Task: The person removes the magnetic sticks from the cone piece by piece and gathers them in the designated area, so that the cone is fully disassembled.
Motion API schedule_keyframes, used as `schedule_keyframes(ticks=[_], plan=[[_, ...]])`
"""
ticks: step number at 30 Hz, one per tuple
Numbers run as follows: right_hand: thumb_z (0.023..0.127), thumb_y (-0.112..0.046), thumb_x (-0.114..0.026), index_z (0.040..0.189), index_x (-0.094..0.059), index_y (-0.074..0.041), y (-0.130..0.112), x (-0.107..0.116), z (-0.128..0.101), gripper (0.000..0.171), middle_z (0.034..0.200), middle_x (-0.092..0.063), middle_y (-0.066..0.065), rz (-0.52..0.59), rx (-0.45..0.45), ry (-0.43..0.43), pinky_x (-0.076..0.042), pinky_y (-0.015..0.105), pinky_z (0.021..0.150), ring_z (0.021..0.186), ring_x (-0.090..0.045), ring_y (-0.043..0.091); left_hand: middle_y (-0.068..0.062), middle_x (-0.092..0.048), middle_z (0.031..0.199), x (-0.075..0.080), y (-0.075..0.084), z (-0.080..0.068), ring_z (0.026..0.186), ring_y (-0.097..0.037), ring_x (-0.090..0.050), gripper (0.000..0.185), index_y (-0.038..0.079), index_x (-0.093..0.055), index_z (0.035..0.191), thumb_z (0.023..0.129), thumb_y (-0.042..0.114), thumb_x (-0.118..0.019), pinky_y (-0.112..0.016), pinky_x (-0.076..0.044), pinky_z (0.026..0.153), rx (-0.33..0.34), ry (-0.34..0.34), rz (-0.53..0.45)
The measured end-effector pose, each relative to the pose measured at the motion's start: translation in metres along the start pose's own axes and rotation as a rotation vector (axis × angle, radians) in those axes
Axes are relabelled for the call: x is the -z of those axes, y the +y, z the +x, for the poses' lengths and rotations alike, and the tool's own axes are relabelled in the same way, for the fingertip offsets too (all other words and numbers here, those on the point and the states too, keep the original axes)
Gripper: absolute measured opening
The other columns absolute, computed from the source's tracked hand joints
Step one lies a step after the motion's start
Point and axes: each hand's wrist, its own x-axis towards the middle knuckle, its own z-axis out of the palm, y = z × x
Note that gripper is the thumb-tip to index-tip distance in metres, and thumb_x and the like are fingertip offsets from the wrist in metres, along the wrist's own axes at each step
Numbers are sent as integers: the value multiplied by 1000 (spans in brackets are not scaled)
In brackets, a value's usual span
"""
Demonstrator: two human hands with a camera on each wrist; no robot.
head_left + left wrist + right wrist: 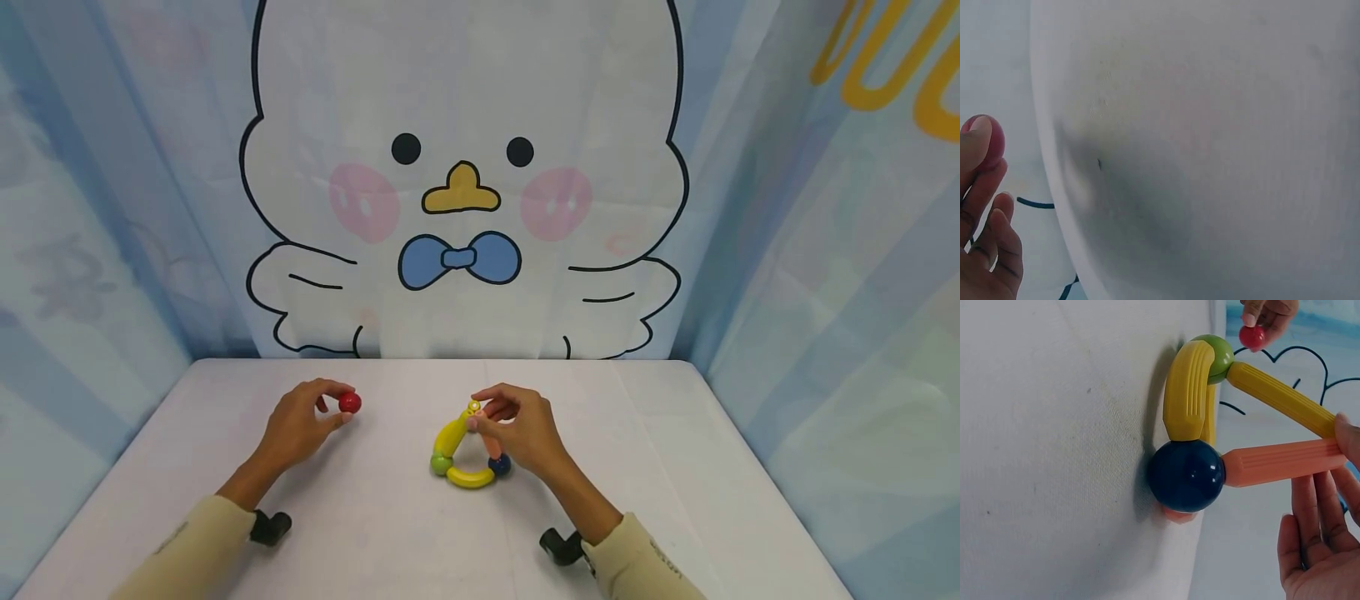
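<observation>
Clock positions are read in the head view, about the centre of the loop assembly unless stated.

At far left, a pale blue curtain borders the white counter. The left arm enters from 7 o'clock of the frame in a beige sleeve, with 1 black device at the cuff. The left hand is above the counter and grasps 1 red ball, pinched between thumb and fingertips. The ball is at 10 o'clock from the assembly, well apart from it.

Behind the counter, toward 12 o'clock, a backdrop shows a white cartoon bird with a blue bow tie.

The loop assembly comprises, left to right: a green ball at 8 o'clock; a straight yellow bar at 10; a curved yellow bar at 6; a coral bar at 2; a dark blue ball at 4. The right-wrist view shows 1 further yellow piece behind the curved bar and 1 further coral piece beside the blue ball. Whether the assembly touches the counter cannot be told.

The right hand grasps the assembly at 12 o'clock, pinching the upper bar ends. A second black device is at the right cuff.
</observation>
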Motion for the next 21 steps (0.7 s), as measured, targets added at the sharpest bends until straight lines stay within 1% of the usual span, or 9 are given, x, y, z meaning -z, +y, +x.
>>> schedule_keyframes(ticks=[3, 7, 11, 13, 18, 21], plan=[[87, -26, -90, 115, -80, -25, 1, 0, 0, 30, 91, -72, -7, 2, 1, 2, -59, 24, 83, 87, -69, 12, -17, -72, 126, 1, -6, 3, 103, -29, -60, 48, 7, -69, 134, 90, 17, -86, -33, -50, 76, 24, -30, 21], [87, -26, -90, 115, -80, -26, 1, 0, 0, 30, 91, -72, -7, 0, 2, 2, -59, 25, 84, 87, -69, 12, -18, -71, 125, 1, -12, 7, 104, -31, -60, 45, 7, -71, 132, 90, 17, -85, -40, -55, 80, 55, -72, 41], [88, -27, -89, 117, -80, -24, 1, 0, 0, 31, 92, -72, -6, 2, -2, -5, -59, 24, 84, 88, -70, 12, -19, -71, 123, -2, -16, 9, 102, -31, -60, 43, 6, -71, 131, 91, 15, -84, -47, -56, 84, 57, -105, 71], [88, -27, -89, 118, -80, -21, 1, 1, 0, 32, 93, -72, -5, 7, 2, -9, -59, 24, 83, 88, -69, 12, -19, -71, 123, -3, -17, 10, 102, -30, -60, 42, 6, -71, 131, 91, 15, -84, -48, -56, 85, 57, -113, 83], [88, -26, -89, 119, -79, -19, 1, 2, -1, 33, 94, -72, -4, 16, 6, -15, -59, 24, 83, 88, -70, 13, -20, -71, 124, -5, -19, 12, 103, -31, -61, 44, 6, -71, 132, 91, 15, -84, -49, -56, 86, 65, -117, 90], [88, -26, -89, 119, -79, -21, 1, 1, 0, 33, 93, -72, -5, 16, -5, -13, -59, 23, 83, 88, -70, 13, -20, -71, 125, -5, -19, 12, 104, -32, -61, 46, 7, -70, 134, 91, 15, -85, -50, -56, 86, 67, -116, 87]])
